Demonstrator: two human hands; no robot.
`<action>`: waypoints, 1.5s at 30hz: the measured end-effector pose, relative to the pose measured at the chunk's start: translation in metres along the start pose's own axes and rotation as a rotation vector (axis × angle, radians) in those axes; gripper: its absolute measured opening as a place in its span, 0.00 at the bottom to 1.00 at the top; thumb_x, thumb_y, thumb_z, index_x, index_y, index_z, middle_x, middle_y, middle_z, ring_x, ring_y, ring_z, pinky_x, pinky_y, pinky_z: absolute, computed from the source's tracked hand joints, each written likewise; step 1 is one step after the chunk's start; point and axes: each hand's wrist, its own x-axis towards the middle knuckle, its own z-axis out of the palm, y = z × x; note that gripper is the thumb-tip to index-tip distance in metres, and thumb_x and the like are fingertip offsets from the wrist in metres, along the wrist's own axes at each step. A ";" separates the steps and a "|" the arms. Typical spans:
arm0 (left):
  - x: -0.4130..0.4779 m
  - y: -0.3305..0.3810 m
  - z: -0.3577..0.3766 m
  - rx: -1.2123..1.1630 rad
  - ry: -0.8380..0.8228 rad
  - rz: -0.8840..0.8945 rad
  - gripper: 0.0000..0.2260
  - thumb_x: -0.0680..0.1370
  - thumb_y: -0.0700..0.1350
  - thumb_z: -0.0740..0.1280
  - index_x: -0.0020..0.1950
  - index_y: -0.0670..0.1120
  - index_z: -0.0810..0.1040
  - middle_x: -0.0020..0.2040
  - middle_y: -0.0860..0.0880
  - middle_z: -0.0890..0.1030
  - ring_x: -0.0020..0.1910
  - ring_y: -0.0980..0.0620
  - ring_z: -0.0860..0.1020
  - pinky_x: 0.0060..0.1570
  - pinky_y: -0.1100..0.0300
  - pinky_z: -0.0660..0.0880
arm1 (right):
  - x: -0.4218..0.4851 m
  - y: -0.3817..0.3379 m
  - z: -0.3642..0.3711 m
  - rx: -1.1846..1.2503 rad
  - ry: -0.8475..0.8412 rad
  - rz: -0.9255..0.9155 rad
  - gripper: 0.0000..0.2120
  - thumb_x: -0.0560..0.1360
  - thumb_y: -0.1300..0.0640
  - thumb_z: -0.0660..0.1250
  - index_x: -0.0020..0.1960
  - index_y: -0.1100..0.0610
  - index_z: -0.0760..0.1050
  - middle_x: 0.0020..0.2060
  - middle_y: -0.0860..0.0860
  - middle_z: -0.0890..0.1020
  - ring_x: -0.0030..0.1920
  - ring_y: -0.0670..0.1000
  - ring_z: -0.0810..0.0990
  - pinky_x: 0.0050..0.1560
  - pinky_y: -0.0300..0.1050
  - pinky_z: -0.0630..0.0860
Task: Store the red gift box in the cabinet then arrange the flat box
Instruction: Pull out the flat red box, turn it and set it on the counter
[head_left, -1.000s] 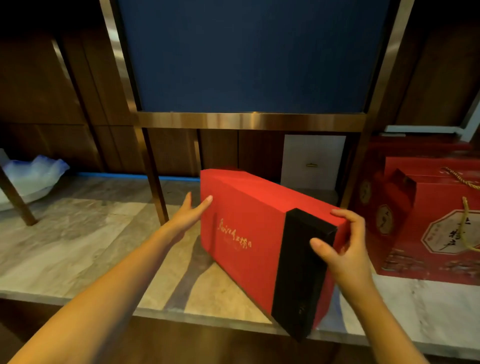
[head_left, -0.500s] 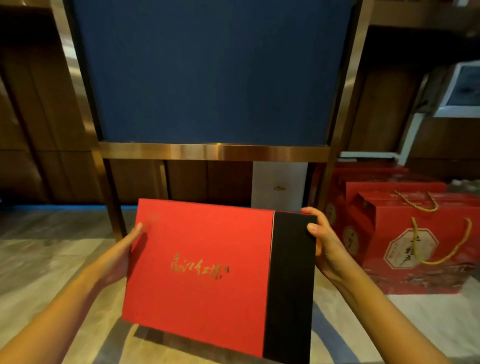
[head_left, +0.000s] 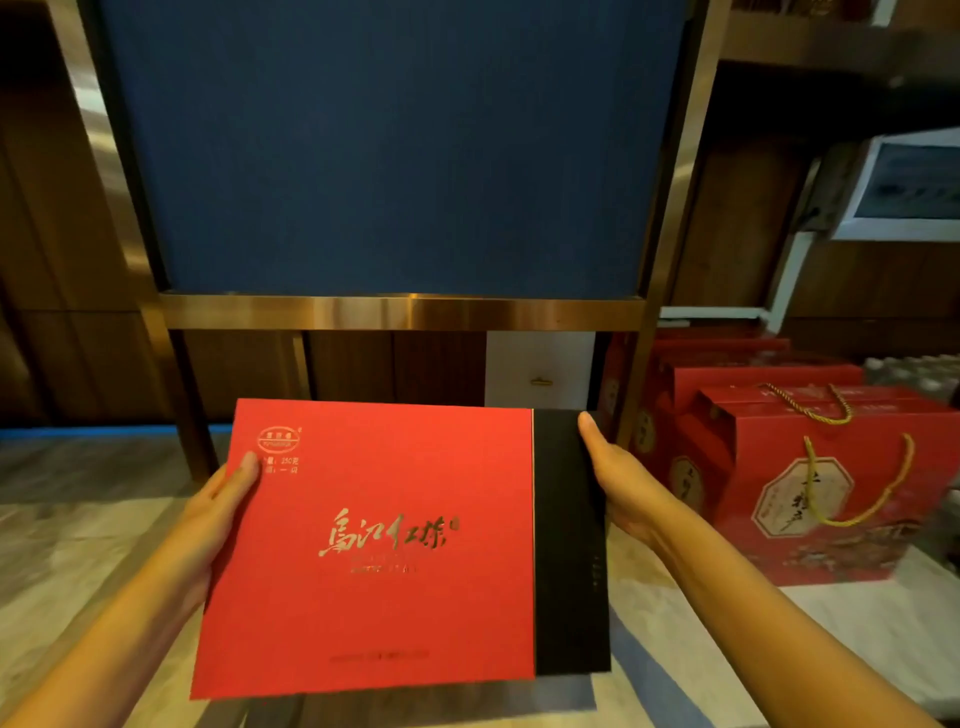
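I hold a flat box (head_left: 374, 545) in front of me, lifted off the marble shelf (head_left: 67, 540). It is red with gold lettering and a black band along its right side, and its broad face is turned up toward the camera. My left hand (head_left: 218, 514) grips its left edge, thumb on the red face. My right hand (head_left: 618, 483) grips the black right edge. To the right stand red gift boxes (head_left: 810, 483) with gold rope handles, on the same shelf.
A blue panel (head_left: 395, 145) in a bronze metal frame (head_left: 400, 312) rises straight ahead, its legs standing on the shelf. Dark wood panelling and a white drawer front (head_left: 540, 371) lie behind it. A white appliance (head_left: 909, 187) sits at upper right.
The flat box has gone from standing on its edge on the shelf to being held up, face toward me and level. Both hands moved to its side edges.
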 end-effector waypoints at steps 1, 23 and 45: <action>-0.003 0.002 0.005 0.012 0.006 0.034 0.32 0.59 0.69 0.72 0.60 0.56 0.78 0.50 0.50 0.85 0.45 0.51 0.84 0.46 0.51 0.81 | 0.003 0.002 0.002 -0.075 0.061 0.010 0.34 0.75 0.33 0.51 0.67 0.58 0.72 0.65 0.58 0.76 0.65 0.60 0.74 0.69 0.60 0.67; 0.024 -0.044 0.030 0.189 -0.096 0.086 0.25 0.70 0.58 0.63 0.67 0.62 0.63 0.58 0.60 0.77 0.53 0.63 0.79 0.50 0.62 0.74 | 0.052 0.050 0.026 0.107 0.298 -0.401 0.24 0.75 0.44 0.64 0.67 0.55 0.72 0.59 0.52 0.81 0.58 0.50 0.80 0.58 0.48 0.78; 0.048 -0.059 0.036 0.194 -0.062 0.121 0.48 0.58 0.71 0.70 0.72 0.49 0.63 0.59 0.54 0.78 0.56 0.57 0.78 0.54 0.59 0.74 | 0.074 0.094 0.018 0.102 0.176 -0.474 0.28 0.76 0.51 0.65 0.74 0.54 0.62 0.68 0.52 0.75 0.67 0.51 0.74 0.65 0.56 0.73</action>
